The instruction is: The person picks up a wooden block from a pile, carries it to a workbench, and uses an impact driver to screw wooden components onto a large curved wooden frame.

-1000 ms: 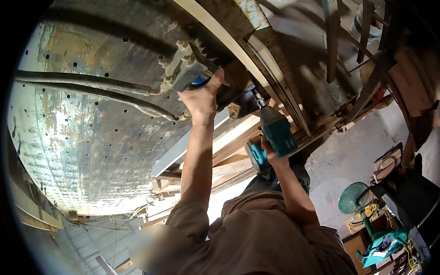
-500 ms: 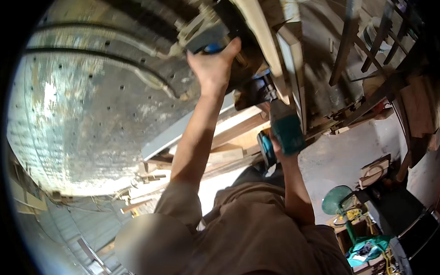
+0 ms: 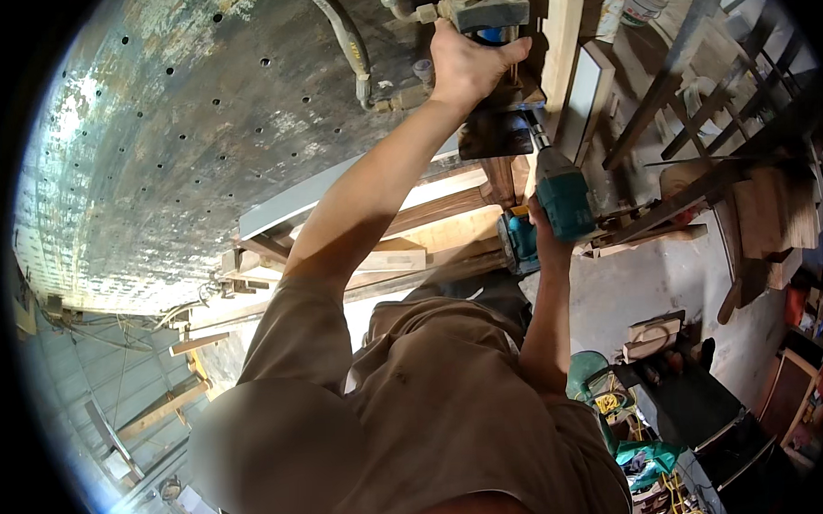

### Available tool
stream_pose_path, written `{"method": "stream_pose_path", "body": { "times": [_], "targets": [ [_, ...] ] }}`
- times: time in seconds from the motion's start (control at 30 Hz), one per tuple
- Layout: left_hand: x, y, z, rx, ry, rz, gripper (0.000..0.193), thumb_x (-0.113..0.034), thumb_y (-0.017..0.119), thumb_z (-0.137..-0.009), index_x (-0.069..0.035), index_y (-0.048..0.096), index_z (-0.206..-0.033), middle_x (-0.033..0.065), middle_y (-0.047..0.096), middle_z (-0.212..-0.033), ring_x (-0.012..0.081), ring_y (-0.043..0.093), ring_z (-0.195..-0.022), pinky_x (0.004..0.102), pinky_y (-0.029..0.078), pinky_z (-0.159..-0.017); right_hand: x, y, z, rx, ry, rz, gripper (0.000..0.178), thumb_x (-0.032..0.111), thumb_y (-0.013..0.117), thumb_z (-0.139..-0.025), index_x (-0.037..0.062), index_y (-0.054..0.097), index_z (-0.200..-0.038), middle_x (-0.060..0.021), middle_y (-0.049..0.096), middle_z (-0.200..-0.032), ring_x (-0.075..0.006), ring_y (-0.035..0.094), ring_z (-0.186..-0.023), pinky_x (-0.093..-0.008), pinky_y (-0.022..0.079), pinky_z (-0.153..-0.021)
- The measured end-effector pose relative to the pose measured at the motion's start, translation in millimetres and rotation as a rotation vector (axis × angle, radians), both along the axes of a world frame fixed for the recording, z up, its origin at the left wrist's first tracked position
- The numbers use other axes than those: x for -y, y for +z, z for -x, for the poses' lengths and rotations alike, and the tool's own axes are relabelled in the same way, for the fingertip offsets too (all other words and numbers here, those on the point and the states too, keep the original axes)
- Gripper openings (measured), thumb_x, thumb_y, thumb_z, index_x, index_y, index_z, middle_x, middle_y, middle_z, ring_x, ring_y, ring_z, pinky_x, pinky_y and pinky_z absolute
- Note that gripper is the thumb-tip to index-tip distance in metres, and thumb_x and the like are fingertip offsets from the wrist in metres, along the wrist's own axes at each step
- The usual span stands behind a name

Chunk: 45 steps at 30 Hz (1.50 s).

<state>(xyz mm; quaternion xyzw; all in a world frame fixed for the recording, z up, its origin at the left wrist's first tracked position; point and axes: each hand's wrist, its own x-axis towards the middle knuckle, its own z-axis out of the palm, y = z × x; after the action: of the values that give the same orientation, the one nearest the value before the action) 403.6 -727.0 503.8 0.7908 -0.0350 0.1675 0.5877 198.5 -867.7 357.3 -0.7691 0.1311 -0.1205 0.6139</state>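
My right hand is wrapped round the grip of a teal cordless driver. The driver's metal nose, with a socket on it, points away from me, close beside a dark flat metal plate. Whether the socket touches anything there, I cannot tell. Higher up, my left hand grips a metal cylinder block with a blue part, its thumb stretched out to the right and its other fingers mostly hidden. Hose fittings join the block on its left.
A large scuffed metal plate with rows of holes fills the left. Hoses run over it. Wooden boards lie stacked below my left arm. A pale upright beam stands beside the block; dark slats and a green lamp shade are at right.
The view has shifted, so the cylinder block and both hands appear farther up and right. The driver's socket end now shows more sharply beside the dark plate. Both hands keep their holds.
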Motion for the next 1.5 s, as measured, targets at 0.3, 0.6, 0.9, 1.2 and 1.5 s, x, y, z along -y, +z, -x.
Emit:
{"method": "stream_pose_path", "body": {
  "times": [0.3, 0.6, 0.9, 1.2, 1.5],
  "targets": [
    [-3.0, -28.0, -12.7, 0.074, -0.07, 0.092, 0.076, -0.032, 0.09, -0.055, 0.013, 0.044, -0.095, 0.0229, 0.062, -0.092, 0.023, 0.06, -0.085, 0.0326, 0.05, -0.076, -0.8, -11.0, -19.7, 0.071, 0.031, -0.048, 0.037, 0.02, 0.07, -0.081, 0.0032, 0.056, -0.111, -0.0068, 0.061, -0.096, -0.0173, 0.056, -0.08, -0.0336, 0.047, -0.073],
    [-6.1, -10.2, 3.9, 0.007, -0.161, 0.28, 0.071, -0.021, 0.089, -0.06, 0.012, 0.043, -0.102, 0.0192, 0.062, -0.099, 0.0208, 0.06, -0.089, 0.0317, 0.05, -0.079, 18.5, -23.4, 19.5, 0.106, 0.104, 0.362, 0.03, 0.017, 0.067, -0.081, 0.0023, 0.06, -0.106, -0.0091, 0.064, -0.09, -0.0199, 0.06, -0.076, -0.0353, 0.049, -0.072],
    [3.2, 16.5, 30.5, -0.124, -0.233, 0.55, 0.058, 0.007, 0.07, -0.075, 0.007, 0.029, -0.117, 0.0228, 0.05, -0.115, 0.0286, 0.06, -0.098, 0.0395, 0.057, -0.085, 52.2, -49.7, 87.4, -0.129, 0.403, -0.098, 0.045, 0.027, 0.052, -0.092, 0.017, 0.04, -0.134, -0.0062, 0.05, -0.127, -0.0206, 0.052, -0.113, -0.0366, 0.046, -0.092],
    [-5.1, -0.6, 54.8, -0.102, -0.007, 0.057, 0.069, -0.031, 0.082, -0.07, 0.004, 0.043, -0.116, 0.0177, 0.063, -0.103, 0.0231, 0.061, -0.094, 0.0332, 0.049, -0.083, 41.1, -10.0, 101.1, 0.122, 0.307, 0.211, 0.038, 0.024, 0.064, -0.081, 0.0066, 0.059, -0.115, -0.0126, 0.06, -0.112, -0.0303, 0.055, -0.105, -0.0398, 0.042, -0.092],
    [-29.5, -3.8, 105.9, 0.13, 0.057, -0.174, 0.05, -0.011, 0.071, -0.079, 0.004, 0.048, -0.12, 0.019, 0.059, -0.113, 0.0258, 0.06, -0.103, 0.0324, 0.048, -0.088, 18.7, 10.9, 128.5, 0.017, 0.308, 0.131, 0.019, 0.017, 0.067, -0.08, 0.0053, 0.062, -0.095, -0.008, 0.064, -0.085, -0.0226, 0.061, -0.078, -0.0359, 0.048, -0.068]
  ]
}}
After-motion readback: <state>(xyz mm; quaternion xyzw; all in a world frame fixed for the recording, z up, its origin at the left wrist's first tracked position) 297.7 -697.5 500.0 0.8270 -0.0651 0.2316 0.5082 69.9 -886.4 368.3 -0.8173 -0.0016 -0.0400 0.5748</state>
